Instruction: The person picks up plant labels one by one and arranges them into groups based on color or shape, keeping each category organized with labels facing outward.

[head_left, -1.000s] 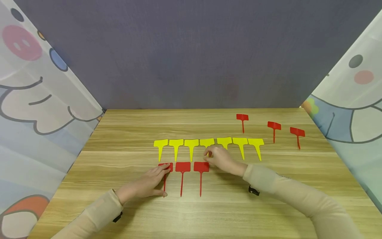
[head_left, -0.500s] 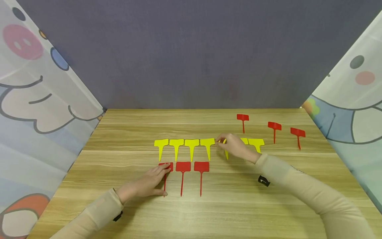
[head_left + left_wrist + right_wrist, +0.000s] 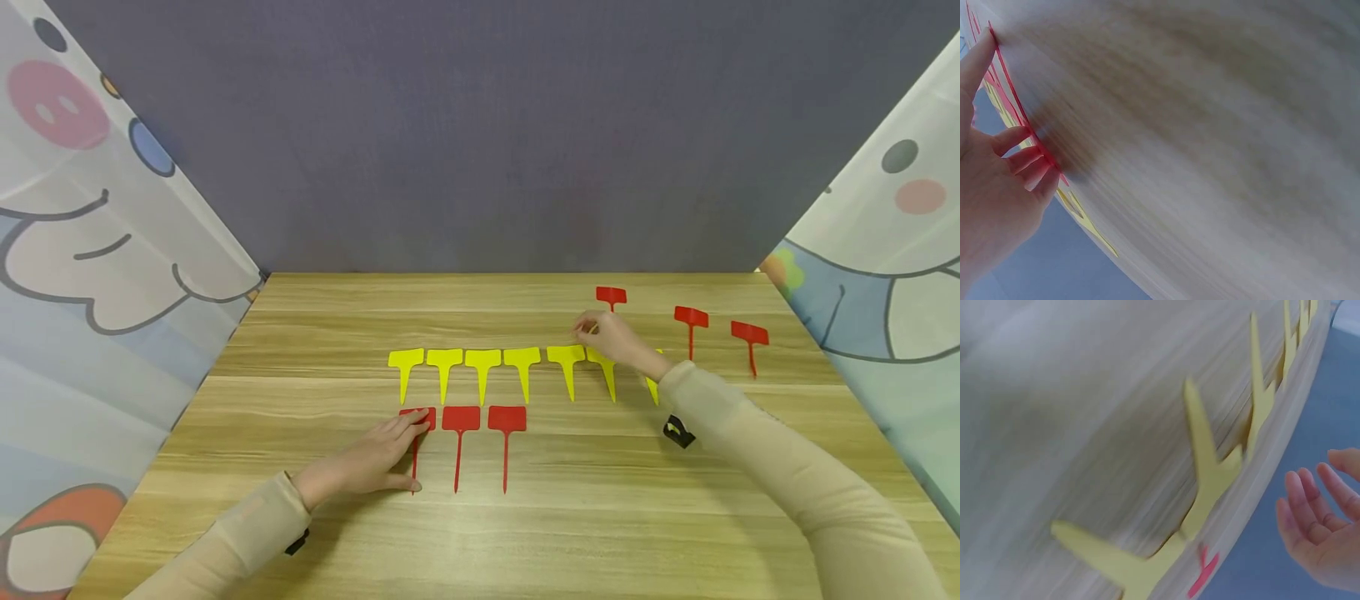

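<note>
Several yellow T-shaped plant labels [image 3: 483, 358] lie in a row across the wooden table. In front of them are three red T-shaped plant labels [image 3: 507, 419] with thin stems. My left hand [image 3: 367, 458] rests on the leftmost red label [image 3: 431, 417], fingertips at its head and thumb by its stem's lower end; the fingers cover part of it. My right hand [image 3: 617, 342] is raised above the right part of the yellow row, hiding parts of the labels there. In the right wrist view its fingers [image 3: 1300, 500] are loosely bent and hold nothing.
Three more red labels lie at the back right: one [image 3: 611, 295] behind my right hand, its stem partly hidden, and two [image 3: 691, 317] [image 3: 750, 333] farther right. A grey panel [image 3: 480, 150] stands behind the table [image 3: 315, 325]. Printed cartoon curtains [image 3: 892, 317] hang at both sides.
My right hand has moved right and away from me, from over the middle of the yellow row toward the back right red labels. My left hand has stayed put.
</note>
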### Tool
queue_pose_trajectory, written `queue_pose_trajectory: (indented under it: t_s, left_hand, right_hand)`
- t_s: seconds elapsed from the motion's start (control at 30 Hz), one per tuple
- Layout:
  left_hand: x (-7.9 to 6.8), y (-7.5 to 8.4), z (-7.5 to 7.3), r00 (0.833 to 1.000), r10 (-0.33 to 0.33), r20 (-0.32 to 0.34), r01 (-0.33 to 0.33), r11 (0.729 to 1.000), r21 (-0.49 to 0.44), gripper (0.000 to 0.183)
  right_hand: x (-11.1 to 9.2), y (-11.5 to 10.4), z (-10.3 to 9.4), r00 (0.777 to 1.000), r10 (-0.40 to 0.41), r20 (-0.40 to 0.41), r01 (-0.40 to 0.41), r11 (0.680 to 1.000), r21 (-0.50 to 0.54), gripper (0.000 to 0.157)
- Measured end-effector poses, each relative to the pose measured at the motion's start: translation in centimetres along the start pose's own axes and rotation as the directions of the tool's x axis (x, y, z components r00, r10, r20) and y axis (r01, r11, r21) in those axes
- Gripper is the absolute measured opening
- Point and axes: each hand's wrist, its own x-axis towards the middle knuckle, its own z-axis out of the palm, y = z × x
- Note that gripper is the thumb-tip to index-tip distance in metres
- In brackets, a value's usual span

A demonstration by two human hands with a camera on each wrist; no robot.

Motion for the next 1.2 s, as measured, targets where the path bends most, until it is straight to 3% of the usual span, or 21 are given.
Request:
queue_pose_trajectory:
  t_s: [0.53, 0.87, 1.2]
  left_hand:
    - [0.0, 0.0, 0.0, 1.000, -0.007, 0.001, 0.007, 1.000, -0.002, 0.084]
    - [0.0, 0.0, 0.0, 1.000, -0.011, 0.008, 0.011, 1.000, 0.007, 0.084]
    - [0.0, 0.0, 0.0, 1.000, -0.012, 0.011, 0.012, 1.000, 0.001, 0.084]
  right_hand:
    - [1.8, 4.3, -2.6, 0.992, 0.102, -0.080, -0.104, 0.995, -0.010, 0.024]
    - [3.0, 5.4, -3.4, 0.973, 0.220, -0.071, -0.221, 0.975, -0.004, 0.031]
    - [3.8, 6.3, -3.4, 0.967, 0.241, -0.086, -0.245, 0.969, -0.041, 0.039]
